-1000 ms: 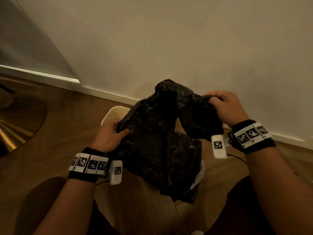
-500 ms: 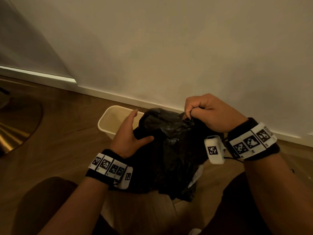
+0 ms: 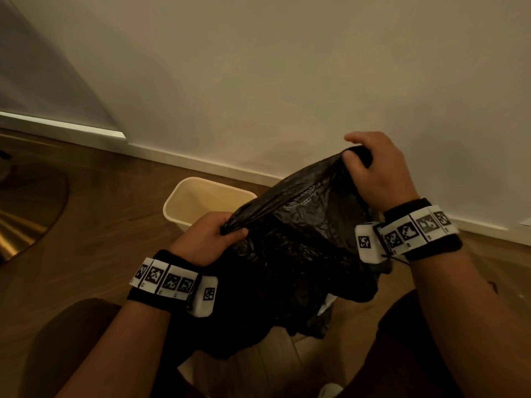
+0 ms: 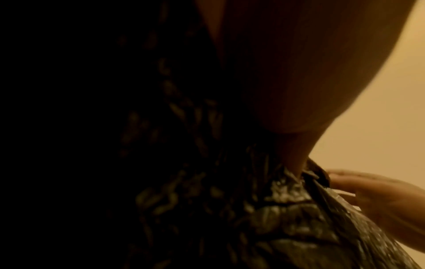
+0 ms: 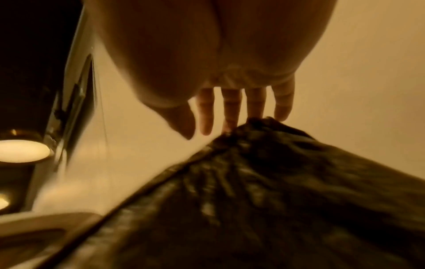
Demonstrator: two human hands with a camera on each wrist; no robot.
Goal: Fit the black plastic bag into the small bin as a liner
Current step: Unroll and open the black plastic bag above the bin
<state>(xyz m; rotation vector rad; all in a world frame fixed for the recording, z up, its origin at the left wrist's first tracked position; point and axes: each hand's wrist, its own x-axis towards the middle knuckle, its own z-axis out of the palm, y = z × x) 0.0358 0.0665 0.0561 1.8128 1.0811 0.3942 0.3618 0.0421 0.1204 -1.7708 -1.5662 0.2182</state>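
Note:
A crumpled black plastic bag (image 3: 301, 248) hangs between my hands above the floor. My left hand (image 3: 232, 229) grips one end of its upper edge, fingers and thumb curled round the bunched plastic (image 4: 287, 200). Higher and to the right, my right hand (image 3: 355, 156) pinches the other end, so the edge runs taut and slanted between them. The right wrist view shows the bag (image 5: 264, 182) rising to the fingers (image 5: 230, 109). The small cream bin (image 3: 184, 191) stands upright and empty on the floor behind my left hand; the bag hides its right part.
The bin stands on a wood floor (image 3: 100, 231) close to a white skirting board (image 3: 201, 165) and a plain wall. A round brass-coloured base (image 3: 26, 219) lies at the far left. My knees (image 3: 71, 340) frame the bottom. Something white (image 3: 326, 304) peeks from under the bag.
The left hand, open on the bag half a second ago, now grips its edge. The right hand has risen to the right, stretching the edge between them and uncovering more of the bin.

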